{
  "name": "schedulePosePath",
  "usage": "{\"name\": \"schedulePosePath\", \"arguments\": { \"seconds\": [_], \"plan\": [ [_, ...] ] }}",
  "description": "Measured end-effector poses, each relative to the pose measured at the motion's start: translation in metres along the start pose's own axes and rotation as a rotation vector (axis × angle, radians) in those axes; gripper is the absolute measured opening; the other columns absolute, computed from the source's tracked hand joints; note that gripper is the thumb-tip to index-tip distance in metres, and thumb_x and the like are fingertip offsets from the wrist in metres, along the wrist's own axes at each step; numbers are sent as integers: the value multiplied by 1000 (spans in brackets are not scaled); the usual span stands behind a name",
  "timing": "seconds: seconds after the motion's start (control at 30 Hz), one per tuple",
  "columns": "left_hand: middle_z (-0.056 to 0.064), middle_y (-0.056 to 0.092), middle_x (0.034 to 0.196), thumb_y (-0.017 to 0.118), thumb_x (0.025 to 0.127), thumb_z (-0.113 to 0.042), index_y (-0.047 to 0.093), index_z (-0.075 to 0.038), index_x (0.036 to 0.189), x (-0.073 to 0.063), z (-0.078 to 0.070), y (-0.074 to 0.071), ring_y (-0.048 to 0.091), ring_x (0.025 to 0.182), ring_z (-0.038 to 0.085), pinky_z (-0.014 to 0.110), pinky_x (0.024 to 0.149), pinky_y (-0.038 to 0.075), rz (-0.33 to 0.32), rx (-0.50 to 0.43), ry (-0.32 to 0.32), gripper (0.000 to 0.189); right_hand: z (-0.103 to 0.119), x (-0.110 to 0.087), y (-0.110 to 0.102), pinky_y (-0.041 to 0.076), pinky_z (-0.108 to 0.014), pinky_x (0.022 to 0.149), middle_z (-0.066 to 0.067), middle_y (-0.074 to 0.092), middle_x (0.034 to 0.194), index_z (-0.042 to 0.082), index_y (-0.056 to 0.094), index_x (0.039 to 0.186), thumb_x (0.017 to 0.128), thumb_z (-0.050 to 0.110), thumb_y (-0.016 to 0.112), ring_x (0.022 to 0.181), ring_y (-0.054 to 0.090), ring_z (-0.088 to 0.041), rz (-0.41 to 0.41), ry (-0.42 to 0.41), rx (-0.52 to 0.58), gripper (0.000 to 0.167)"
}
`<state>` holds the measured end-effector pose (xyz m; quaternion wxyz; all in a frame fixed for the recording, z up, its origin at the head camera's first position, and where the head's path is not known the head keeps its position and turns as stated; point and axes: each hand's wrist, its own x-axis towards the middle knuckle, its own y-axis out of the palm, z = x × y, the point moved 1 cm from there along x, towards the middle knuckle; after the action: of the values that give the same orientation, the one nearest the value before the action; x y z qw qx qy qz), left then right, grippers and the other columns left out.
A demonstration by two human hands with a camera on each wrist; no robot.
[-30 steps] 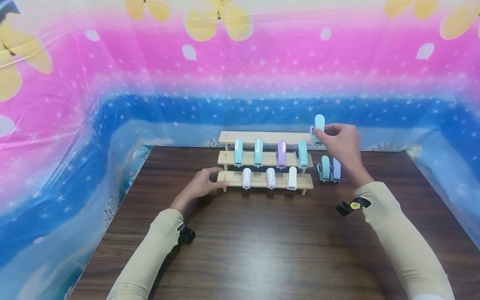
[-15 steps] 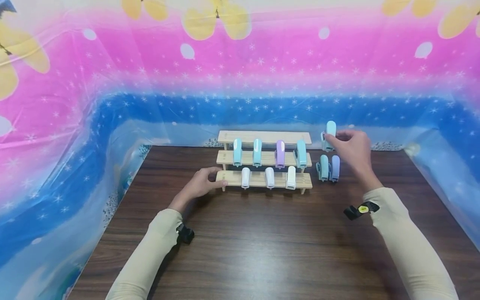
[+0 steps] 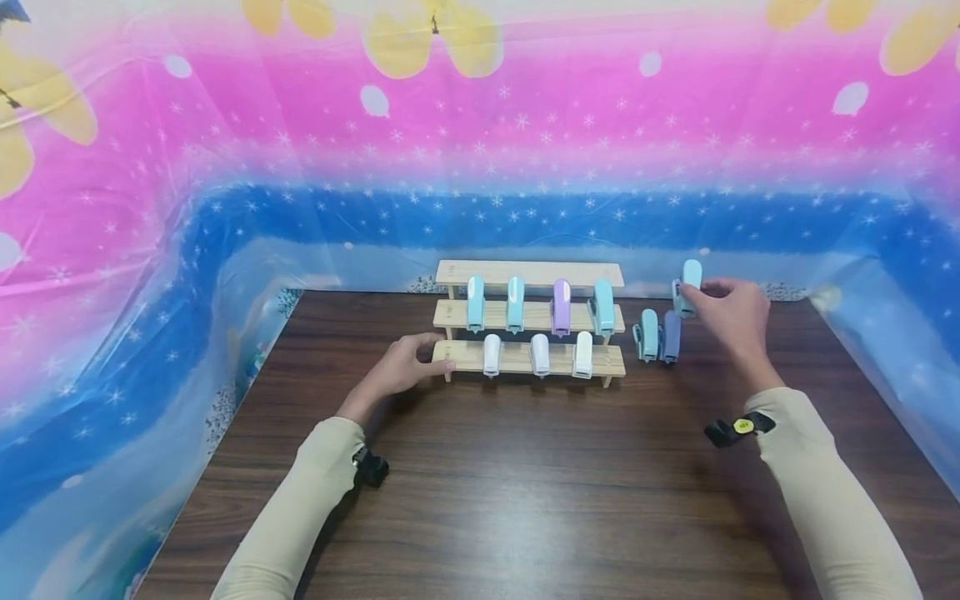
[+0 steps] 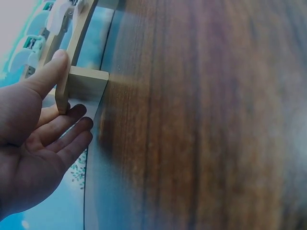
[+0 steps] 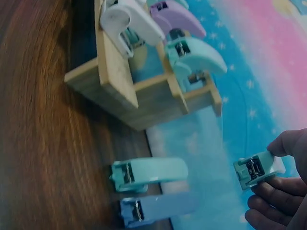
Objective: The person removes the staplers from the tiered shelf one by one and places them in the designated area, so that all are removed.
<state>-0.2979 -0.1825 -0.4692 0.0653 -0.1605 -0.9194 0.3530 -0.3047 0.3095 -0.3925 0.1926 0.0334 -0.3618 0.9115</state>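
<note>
My right hand [image 3: 733,315] pinches a light teal hole punch [image 3: 692,282] between thumb and fingers, held up at the right of a three-tier wooden rack [image 3: 529,273]. Below it, a teal hole punch [image 3: 649,335] and a lavender hole punch [image 3: 671,337] stand side by side on the table. My left hand [image 3: 405,363] grips the left end of the rack's lowest tier, thumb on top and fingers by the underside, as the left wrist view shows. The middle tier carries teal punches and a purple hole punch [image 3: 561,307]; white hole punches [image 3: 540,355] sit on the lowest.
The brown wooden table [image 3: 495,483] reaches toward me in front of the rack. A colourful printed cloth [image 3: 480,142] hangs behind the table and along both sides. Nothing stands on the rack's top tier.
My right hand has carried the light teal hole punch away from the rack's top tier, rightward and lower. The left hand has stayed on the rack.
</note>
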Motion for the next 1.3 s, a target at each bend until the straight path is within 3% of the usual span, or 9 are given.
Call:
{"name": "schedulePosePath", "arguments": {
  "seconds": [0.27,0.5,0.87,1.13,1.3],
  "plan": [
    [20,60,141,77,94,-33,57,1,141,0,0,0,54,134,35,53,108,45,0,-4,-7,62,-23,2,-1,42,-55,101,-26,64,132,0,67,132,93,56,66,126,52,-41,10,56,-16,69],
    [19,61,140,77,94,-33,58,0,140,-1,1,0,56,132,34,53,107,46,-2,-6,-9,61,-35,0,0,40,-58,102,-27,63,132,-3,68,129,94,50,67,125,51,-43,4,33,-36,64],
    [18,60,141,77,94,-36,58,-2,141,0,3,1,55,132,33,52,106,47,2,-6,-36,61,-58,-4,10,42,-47,91,-27,69,121,-1,69,129,94,51,65,114,55,-38,24,81,-58,63],
    [17,61,140,77,94,-35,59,-2,140,0,3,1,56,132,33,52,106,47,0,-14,-36,60,-72,-8,21,47,-51,95,-28,63,131,-2,62,137,97,52,61,119,55,-41,69,133,-41,67],
    [19,59,142,76,94,-35,58,-2,141,0,2,1,54,134,34,53,107,45,1,-12,-36,61,-78,-11,25,45,-56,101,-29,60,136,-2,60,139,97,53,61,124,52,-44,88,135,-29,69]
  ]
}}
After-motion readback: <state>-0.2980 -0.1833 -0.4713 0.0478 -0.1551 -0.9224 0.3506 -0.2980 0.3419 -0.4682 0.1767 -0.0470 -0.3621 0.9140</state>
